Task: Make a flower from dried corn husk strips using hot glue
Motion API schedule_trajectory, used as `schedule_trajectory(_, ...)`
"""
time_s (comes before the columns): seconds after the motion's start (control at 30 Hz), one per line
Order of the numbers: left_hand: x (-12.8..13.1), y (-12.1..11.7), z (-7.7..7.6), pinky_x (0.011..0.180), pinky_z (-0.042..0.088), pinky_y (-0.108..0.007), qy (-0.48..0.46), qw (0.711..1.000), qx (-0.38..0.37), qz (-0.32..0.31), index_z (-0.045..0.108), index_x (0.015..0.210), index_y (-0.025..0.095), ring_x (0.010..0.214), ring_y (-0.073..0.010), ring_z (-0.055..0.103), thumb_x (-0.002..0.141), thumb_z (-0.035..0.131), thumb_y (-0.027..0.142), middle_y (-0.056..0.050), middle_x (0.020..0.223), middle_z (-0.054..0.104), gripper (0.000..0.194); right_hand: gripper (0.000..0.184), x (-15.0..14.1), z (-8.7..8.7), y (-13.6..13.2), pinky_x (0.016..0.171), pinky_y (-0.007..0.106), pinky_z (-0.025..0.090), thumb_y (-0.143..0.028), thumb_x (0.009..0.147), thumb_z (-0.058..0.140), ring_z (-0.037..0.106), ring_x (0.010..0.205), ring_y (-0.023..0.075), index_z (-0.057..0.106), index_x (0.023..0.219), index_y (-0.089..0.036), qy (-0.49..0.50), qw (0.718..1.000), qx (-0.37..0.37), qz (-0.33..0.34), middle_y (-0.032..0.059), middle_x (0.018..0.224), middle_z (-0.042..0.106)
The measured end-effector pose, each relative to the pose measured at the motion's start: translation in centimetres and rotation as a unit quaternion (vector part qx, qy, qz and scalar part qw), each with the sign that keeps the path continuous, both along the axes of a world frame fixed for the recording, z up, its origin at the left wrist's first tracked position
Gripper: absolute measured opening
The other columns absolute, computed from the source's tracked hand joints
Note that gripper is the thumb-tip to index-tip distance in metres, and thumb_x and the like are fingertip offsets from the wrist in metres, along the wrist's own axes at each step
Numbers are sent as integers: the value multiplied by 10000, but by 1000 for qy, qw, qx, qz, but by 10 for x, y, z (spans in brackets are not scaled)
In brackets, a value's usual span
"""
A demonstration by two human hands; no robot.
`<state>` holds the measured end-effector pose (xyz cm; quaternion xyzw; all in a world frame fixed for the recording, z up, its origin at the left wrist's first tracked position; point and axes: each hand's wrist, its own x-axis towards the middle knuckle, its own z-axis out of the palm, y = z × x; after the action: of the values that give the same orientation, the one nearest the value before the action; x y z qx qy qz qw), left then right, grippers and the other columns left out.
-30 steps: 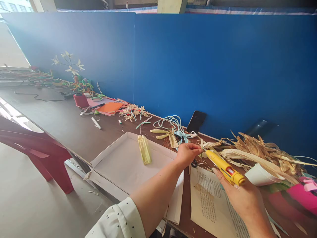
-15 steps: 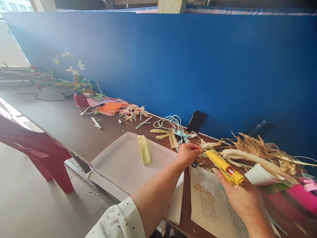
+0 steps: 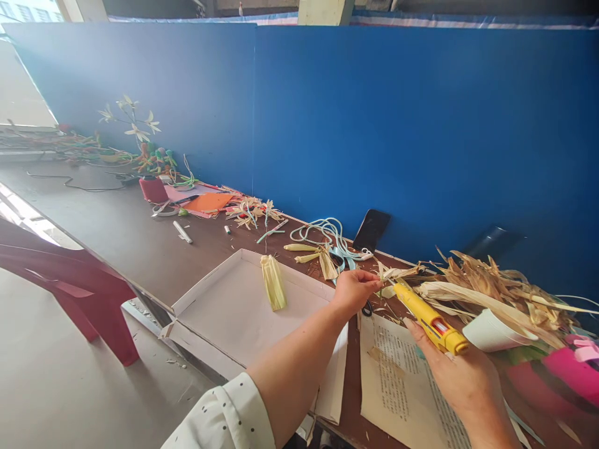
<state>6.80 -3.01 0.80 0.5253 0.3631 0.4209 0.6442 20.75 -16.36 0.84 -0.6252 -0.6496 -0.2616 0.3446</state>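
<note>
In my right hand (image 3: 468,380) is a yellow hot glue gun (image 3: 428,318), its nozzle pointing left and slightly up, close to the fingertips of my other hand. My left hand (image 3: 353,292) pinches thumb and fingers together over the table; what lies between them is too small to make out. A pale folded corn husk (image 3: 272,284) rests in the shallow white cardboard box (image 3: 215,312) left of my hands. Dried corn husks (image 3: 500,280) are heaped beyond the glue gun. Beneath my left hand shows a black loop (image 3: 367,308), perhaps a scissors handle.
A printed sheet (image 3: 393,386) lies under the glue gun, a white cup (image 3: 496,330) on its side to the right. A phone (image 3: 372,229) leans on the blue partition (image 3: 374,125), near a light-blue cord (image 3: 330,227). A red plastic chair (image 3: 93,299) stands at left.
The glue gun has drawn slightly right and down, its nozzle a little farther from my left fingertips. My left hand has hardly moved.
</note>
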Motion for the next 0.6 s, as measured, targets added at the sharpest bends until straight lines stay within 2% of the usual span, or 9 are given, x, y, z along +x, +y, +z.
schedule_trajectory(0.1, 1, 2, -2, 557, 351, -190, -18, 1000, -17, 7, 714, 754, 130, 552, -53, 448, 684, 711, 216, 15, 617, 594, 111, 278, 6, -4, -5, 756, 352, 498, -382, 841, 547, 651, 868, 256, 674, 1012, -202, -8, 1000, 4, -1, 106, 903, 684)
schedule_trajectory(0.2, 3, 5, -6, 574, 364, -194, -35, 999, -25, 15, 708, 759, 125, 552, -52, 450, 677, 714, 208, 19, 614, 589, 117, 247, 17, -12, -13, 717, 337, 496, -386, 838, 560, 653, 798, 241, 685, 962, -214, -16, 1000, -12, 3, 90, 847, 683)
schedule_trajectory(0.47, 5, 8, -9, 602, 396, -200, -55, 998, -34, 24, 701, 728, 129, 552, -55, 459, 664, 725, 207, 22, 605, 582, 104, 161, 40, -29, -33, 502, 285, 456, -401, 809, 583, 619, 568, 201, 635, 840, -252, 44, 991, -122, -28, 34, 711, 661)
schedule_trajectory(0.53, 5, 8, -9, 609, 402, -202, -65, 997, -40, 23, 699, 721, 129, 556, -57, 463, 666, 724, 201, 25, 599, 574, 94, 154, 47, -33, -39, 486, 269, 462, -367, 774, 605, 639, 583, 201, 619, 885, -261, 63, 988, -140, -37, 25, 738, 679)
schedule_trajectory(0.6, 5, 7, -8, 606, 399, -202, -69, 996, -44, 20, 696, 720, 128, 555, -57, 459, 672, 715, 188, 26, 597, 569, 79, 284, 55, -37, -44, 520, 276, 493, -317, 702, 630, 674, 668, 227, 618, 980, -261, 82, 983, -159, -41, 40, 815, 706)
